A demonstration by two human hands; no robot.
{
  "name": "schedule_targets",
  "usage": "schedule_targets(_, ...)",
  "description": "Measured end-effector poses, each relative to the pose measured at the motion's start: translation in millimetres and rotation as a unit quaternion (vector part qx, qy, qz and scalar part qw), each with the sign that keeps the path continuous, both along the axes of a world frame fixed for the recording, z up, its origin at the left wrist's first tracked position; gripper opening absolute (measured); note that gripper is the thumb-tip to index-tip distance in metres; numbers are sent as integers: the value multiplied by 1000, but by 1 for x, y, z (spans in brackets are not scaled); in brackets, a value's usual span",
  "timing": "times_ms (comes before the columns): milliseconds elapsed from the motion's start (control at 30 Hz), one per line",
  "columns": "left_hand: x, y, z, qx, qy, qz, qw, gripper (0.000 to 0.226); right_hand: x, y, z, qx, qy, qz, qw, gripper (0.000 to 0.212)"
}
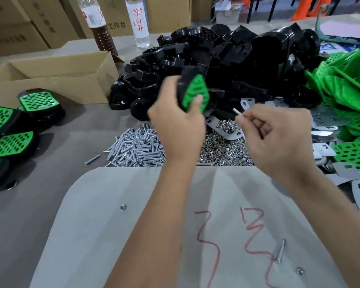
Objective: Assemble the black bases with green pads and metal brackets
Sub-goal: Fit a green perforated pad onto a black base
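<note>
Holding, left hand (176, 121): fingers wrapped around black base (182, 88) with green pad (195, 90)
Right hand (279, 138): fingers pinching bolt (236, 111)

You have one view only, from the camera on your head. It faces forward and down, close over the surface (50, 183), with both forearms reaching in from the bottom edge.
</note>
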State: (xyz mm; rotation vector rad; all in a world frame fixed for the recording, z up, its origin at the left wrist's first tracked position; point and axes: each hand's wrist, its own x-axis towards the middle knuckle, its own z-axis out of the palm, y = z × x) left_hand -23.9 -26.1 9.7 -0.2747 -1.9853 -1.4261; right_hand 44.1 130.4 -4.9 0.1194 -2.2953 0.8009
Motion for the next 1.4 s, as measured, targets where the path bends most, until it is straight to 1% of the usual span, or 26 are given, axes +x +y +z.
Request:
schedule_targets(33,-7,-9,3,48,-14,19,999,28,-1,-2,-5,19,2,-21,1000,25)
schedule_targets(67,-13,-17,5,101,-27,12,994,28,-3,-3,-8,-3,-17,-31,999,24)
schedule_targets(133,-20,-27,5,215,-58,-38,974,31,-9,0,-10,-50,-87,-43,994,21)
schedule_targets(167,-22,-29,3,254,-72,-55,963,33,-10,0,-10,-66,-115,-49,990,23)
schedule_targets(200,-22,-30,1,273,-86,-62,956,33,-9,-1,-10,-66,-129,-53,988,31)
schedule_targets(233,-23,-32,-2,281,-100,-62,953,32,-8,-4,-9,-58,-127,-47,989,35)
schedule_targets(300,-26,-36,-6,297,-115,-58,946,29,-4,-16,-3,-7,-107,-1,994,20)
schedule_targets(333,-29,-38,-6,305,-116,-56,944,29,-2,-28,1,31,-118,40,992,13)
schedule_targets(400,-32,-43,-6,309,-113,-46,943,28,-3,-56,8,116,-195,110,968,14)
schedule_targets(433,-33,-45,-6,310,-110,-38,944,27,-6,-72,9,155,-227,122,954,17)
schedule_targets(500,-35,-50,-7,318,-106,-21,942,27,-12,-102,12,200,-227,95,948,12)
schedule_targets(600,-39,-59,-8,335,-105,1,936,29,-17,-127,18,233,-232,54,943,24)
schedule_targets(667,-40,-61,-8,339,-112,15,934,28,-23,-130,22,235,-257,65,935,28)
schedule_targets(733,-40,-60,-8,338,-120,12,933,26,-25,-127,27,234,-271,75,931,25)
schedule_targets(767,-39,-60,-8,338,-124,8,933,25,-25,-126,29,233,-270,77,931,18)
schedule_targets(800,-40,-59,-9,341,-126,3,932,25,-26,-123,29,226,-267,75,934,15)
schedule_targets(933,-41,-56,-10,356,-125,-27,926,23,-29,-106,23,151,-257,78,951,18)
schedule_targets(967,-41,-54,-10,356,-125,-38,925,20,-28,-103,21,130,-253,84,955,24)
schedule_targets(1033,-38,-50,-10,350,-127,-58,926,15,-27,-92,18,94,-238,99,962,44)
schedule_targets(1100,-34,-45,-9,329,-128,-79,932,12,-23,-78,16,60,-199,104,973,50)
schedule_targets(1133,-32,-42,-9,314,-129,-91,936,13,-21,-68,14,22,-177,102,979,44)
schedule_targets(1200,-27,-37,-11,266,-135,-123,947,12,-16,-50,7,-113,-141,99,979,20)
schedule_targets(1233,-24,-34,-13,233,-142,-138,952,10,-13,-42,5,-183,-127,98,970,20)
schedule_targets(1267,-19,-31,-16,198,-153,-150,957,8,-11,-36,3,-239,-110,104,959,26)
schedule_targets(1300,-15,-28,-18,169,-165,-160,958,8,-11,-31,1,-272,-94,112,951,33)
schedule_targets(1400,-4,-24,-23,108,-190,-199,955,16,-11,-21,-2,-295,-75,112,946,41)
